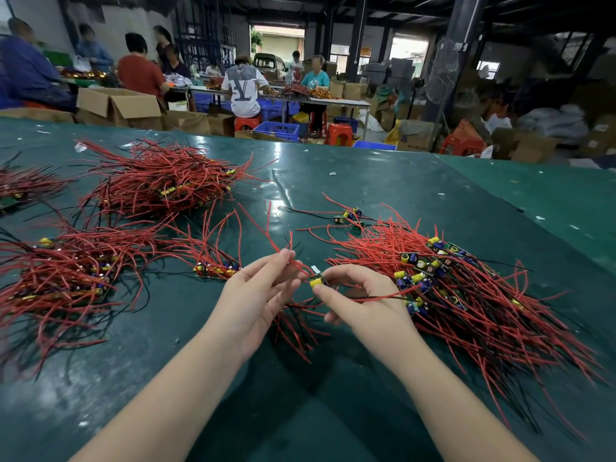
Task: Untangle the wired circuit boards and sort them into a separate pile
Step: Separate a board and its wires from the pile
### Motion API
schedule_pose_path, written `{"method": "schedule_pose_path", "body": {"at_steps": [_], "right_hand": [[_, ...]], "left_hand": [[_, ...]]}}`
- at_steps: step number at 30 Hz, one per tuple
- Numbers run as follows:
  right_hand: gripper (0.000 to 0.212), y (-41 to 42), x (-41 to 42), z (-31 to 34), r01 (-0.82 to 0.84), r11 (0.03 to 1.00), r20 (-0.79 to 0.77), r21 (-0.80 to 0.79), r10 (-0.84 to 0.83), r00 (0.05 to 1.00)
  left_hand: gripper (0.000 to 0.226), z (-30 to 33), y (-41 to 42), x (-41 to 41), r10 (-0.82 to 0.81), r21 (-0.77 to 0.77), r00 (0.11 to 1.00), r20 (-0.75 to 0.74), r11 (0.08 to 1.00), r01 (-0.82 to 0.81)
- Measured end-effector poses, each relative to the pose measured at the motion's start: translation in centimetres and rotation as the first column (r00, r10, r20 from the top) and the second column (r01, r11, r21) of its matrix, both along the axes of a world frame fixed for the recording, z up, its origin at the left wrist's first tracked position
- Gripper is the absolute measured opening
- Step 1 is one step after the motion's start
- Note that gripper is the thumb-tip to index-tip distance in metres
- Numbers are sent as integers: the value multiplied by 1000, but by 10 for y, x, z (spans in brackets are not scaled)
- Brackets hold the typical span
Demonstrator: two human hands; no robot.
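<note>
Between my hands I hold one small circuit board [317,280] with a yellow part and red and black wires. My right hand [360,301] pinches the board between thumb and fingers. My left hand [258,291] pinches its red wires [293,260], which curve up and away. More wires hang below my hands onto the table. A large tangled heap of wired boards [466,295] lies just right of my right hand. A small bunch of boards [216,261] lies just left of my left hand.
On the green table [366,181] lie further piles of red-wired boards: one at the far left [66,275], one at the back left [160,185], a few loose boards [350,216] behind my hands. Beyond the table's far edge, people sit at benches among cardboard boxes and blue crates.
</note>
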State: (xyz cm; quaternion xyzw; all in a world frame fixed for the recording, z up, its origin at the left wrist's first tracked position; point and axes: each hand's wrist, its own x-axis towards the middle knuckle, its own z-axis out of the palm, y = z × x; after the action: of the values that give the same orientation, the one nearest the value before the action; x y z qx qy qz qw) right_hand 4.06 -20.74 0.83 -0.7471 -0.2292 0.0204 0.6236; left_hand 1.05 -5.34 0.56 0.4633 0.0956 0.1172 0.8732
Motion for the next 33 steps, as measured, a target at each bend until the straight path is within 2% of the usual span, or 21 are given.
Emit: {"method": "schedule_pose_path", "body": {"at_steps": [8,13,15,19,22,24,27,30,33], "right_hand": [[9,2,3,-3,-24,996,-131,92,36,991],[8,2,4,-3,-37,991,-136,125,54,989],[8,1,4,-2,-35,990,-142,137,54,988],[8,0,4,-1,-32,989,-163,142,55,985],[7,0,4,-2,-51,992,-178,118,72,981],[6,1,2,-3,-77,991,-194,106,97,976],[5,1,0,-2,-120,985,-227,122,145,963],[4,-1,1,0,-113,986,-235,119,139,962],[4,-1,3,0,-78,992,-209,94,97,973]], "left_hand": [[6,0,4,1,50,-121,999,2,991,-49],[22,2,5,3,69,-162,996,-60,984,-78],[24,2,6,2,63,-159,997,-42,985,-69],[7,0,9,2,82,-92,997,17,993,-80],[5,-3,11,3,198,213,978,66,955,-208],[9,-5,11,2,241,340,963,118,901,-267],[9,-5,11,2,230,329,963,138,907,-263],[4,-3,10,2,155,242,982,110,954,-177],[4,-2,8,1,66,267,995,72,960,-83]]}}
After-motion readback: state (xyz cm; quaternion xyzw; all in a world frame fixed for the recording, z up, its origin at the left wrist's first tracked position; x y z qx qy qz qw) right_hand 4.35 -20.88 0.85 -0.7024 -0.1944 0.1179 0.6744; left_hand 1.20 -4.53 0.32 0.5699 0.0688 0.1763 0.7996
